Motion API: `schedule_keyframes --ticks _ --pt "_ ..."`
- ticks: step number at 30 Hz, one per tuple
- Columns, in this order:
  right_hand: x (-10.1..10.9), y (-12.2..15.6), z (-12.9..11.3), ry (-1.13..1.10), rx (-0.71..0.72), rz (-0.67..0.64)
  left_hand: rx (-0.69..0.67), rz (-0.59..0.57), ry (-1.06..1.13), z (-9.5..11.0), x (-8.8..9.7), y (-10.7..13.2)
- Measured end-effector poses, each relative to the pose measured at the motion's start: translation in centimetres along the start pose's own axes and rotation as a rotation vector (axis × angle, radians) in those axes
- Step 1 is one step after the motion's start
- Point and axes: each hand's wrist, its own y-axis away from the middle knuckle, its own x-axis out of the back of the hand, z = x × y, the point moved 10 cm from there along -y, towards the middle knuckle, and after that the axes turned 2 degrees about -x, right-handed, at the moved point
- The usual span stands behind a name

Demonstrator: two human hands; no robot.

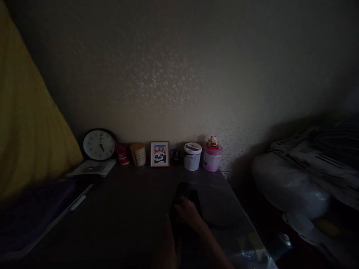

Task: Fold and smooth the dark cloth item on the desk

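Observation:
In the dim light, a dark elongated object (183, 186) stands out only faintly above the table in front of me; its kind is too dark to make out. My right hand (187, 210) is closed over its upper part, fingers curled and knuckles up. Lower down and nearer to me, my left hand (171, 241) lies along the object's left side. Its fingers and thumb appear to be on either side of the object, though shadow hides most of this hand. A flat black piece (196, 200) shows just right of my right hand.
Along the wall stand a round clock (99, 145), a red tub (122, 154), a yellow canister (138, 155), a framed panda picture (159, 154), a white canister (192, 158) and a pink canister (212, 158) topped by a cat figurine (212, 141). Bags (291, 186) lie beyond the table's right edge.

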Motion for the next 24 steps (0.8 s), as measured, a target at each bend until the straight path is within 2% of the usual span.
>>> schedule_keyframes --ticks 3,5,7,11,13,17,20,24 --pt "-1.5 0.1 -0.8 -0.152 0.056 -0.106 -0.014 -0.022 0.012 0.3 -0.4 0.1" --pt "-2.0 0.1 -1.1 -0.186 0.085 -0.125 -0.021 -0.043 0.017 0.5 -0.9 0.1" --pt "-2.2 0.0 -0.7 -0.206 0.064 -0.127 -0.024 -0.062 0.018 0.5 -1.4 0.1" --pt "-3.0 0.1 0.1 -0.330 -0.039 -0.236 -0.049 -0.081 0.017 0.5 -1.5 0.0" --pt "-2.7 0.1 -0.6 -0.331 0.015 -0.266 -0.091 -0.120 0.014 0.6 -1.6 -0.2" --pt "-2.1 0.8 -3.7 -0.240 0.262 -0.313 -0.074 -0.221 0.011 -0.2 -2.3 -0.4" --pt "-0.9 2.1 -5.4 -0.195 0.394 -0.229 -0.040 -0.194 -0.006 -1.0 -2.5 -0.6" --pt "1.5 4.1 -5.1 -0.171 0.438 -0.007 -0.081 -0.041 -0.051 -0.4 -1.5 -0.5"
